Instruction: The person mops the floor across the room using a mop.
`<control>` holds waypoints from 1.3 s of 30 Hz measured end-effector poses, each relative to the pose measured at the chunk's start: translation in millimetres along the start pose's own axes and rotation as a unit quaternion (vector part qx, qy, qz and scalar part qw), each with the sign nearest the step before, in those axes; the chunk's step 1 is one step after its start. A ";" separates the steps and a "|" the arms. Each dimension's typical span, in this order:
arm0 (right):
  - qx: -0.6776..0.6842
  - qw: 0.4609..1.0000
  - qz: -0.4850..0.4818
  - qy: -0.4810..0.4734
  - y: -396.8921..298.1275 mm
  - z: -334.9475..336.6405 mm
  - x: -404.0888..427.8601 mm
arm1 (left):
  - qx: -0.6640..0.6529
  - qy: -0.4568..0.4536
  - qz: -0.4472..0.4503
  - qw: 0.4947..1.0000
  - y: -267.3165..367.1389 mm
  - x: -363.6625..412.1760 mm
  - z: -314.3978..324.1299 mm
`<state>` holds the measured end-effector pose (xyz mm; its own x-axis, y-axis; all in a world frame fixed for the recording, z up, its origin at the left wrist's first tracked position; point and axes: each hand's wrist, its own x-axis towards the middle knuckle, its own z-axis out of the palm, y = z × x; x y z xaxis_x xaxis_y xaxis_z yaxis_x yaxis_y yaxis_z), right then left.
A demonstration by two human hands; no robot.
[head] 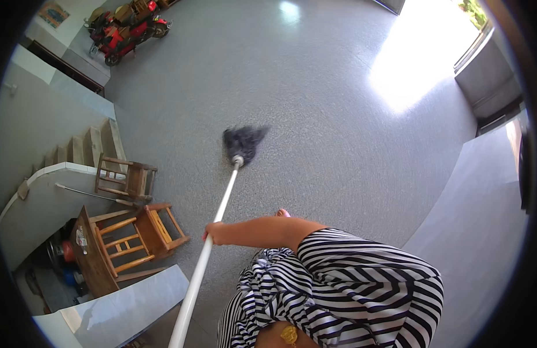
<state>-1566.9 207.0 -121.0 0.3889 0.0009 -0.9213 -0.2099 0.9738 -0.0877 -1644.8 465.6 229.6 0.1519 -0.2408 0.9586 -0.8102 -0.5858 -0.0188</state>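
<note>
A white mop handle (202, 265) slants up across the view from the bottom edge. My right hand (214, 233) is wrapped around it partway along, with the arm reaching across in front of my body. At the handle's far end a dark mop head (244, 141) rests on the grey speckled floor (320, 130), its strands fanned to the right and blurred. My left hand is out of view. A bare foot (283, 212) shows just beyond my forearm.
To the left, a wooden chair (157, 230) stands by a wooden table (92, 256), with another chair (135, 180) near the stairs (92, 141). A loaded red motorcycle (125, 37) is parked at the far left. Bright light falls through a doorway onto the floor at upper right.
</note>
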 end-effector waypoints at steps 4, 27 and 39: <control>-0.212 0.910 -0.216 -0.284 12.2 2.8 48.2 | 0.076 0.127 0.132 0.980 84.2 77.6 87.7; 0.072 0.980 -0.187 0.017 -259.6 -218.0 -34.0 | -0.227 -0.031 -0.038 0.973 257.2 60.7 242.7; 0.492 0.791 -0.346 0.111 -278.4 -496.7 -134.4 | -0.646 -0.255 0.077 0.715 414.8 63.1 379.9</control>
<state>-2006.4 -177.3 -161.0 -0.0845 -0.5427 -0.8356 0.8267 0.4300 -0.3629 -1756.3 -86.6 174.4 -0.0763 -0.6691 0.7392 -0.6360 0.6036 0.4807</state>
